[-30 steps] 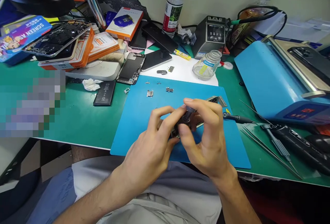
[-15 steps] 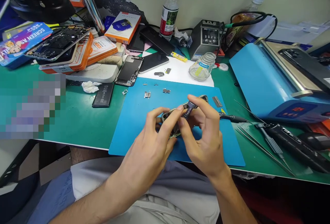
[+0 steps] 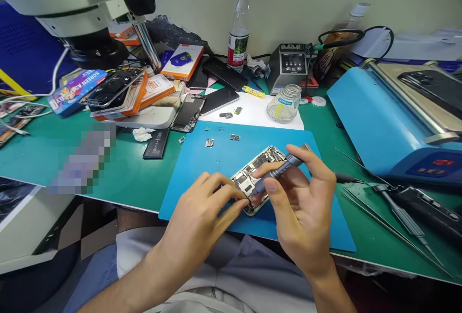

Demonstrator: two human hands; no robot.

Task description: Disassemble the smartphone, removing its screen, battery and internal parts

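An opened phone (image 3: 249, 183) lies slantwise on the blue mat (image 3: 195, 173), its circuit board and inner parts exposed. My right hand (image 3: 305, 217) grips a grey screwdriver (image 3: 281, 168) above the phone, the shaft slanting down to its lower end. At that end my left hand (image 3: 202, 207) has thumb and forefinger pinched close by the screwdriver's tip. Whatever lies between those fingertips is hidden. Several small metal parts, among them a bracket-like piece (image 3: 235, 137), rest on the mat beyond my left hand.
Tweezers (image 3: 395, 231) and a grey pen-like tool (image 3: 404, 217) lie at the right, near a blue machine (image 3: 375, 125). Behind the mat stand a glass jar (image 3: 284, 105) and a bottle (image 3: 238, 39). A microscope (image 3: 79, 10) overhangs stacked boxes at the left.
The phone was held tilted up between both hands; now it lies on the mat. The screwdriver has swung to a lower slant. The camera view has shifted, bringing the microscope into sight.
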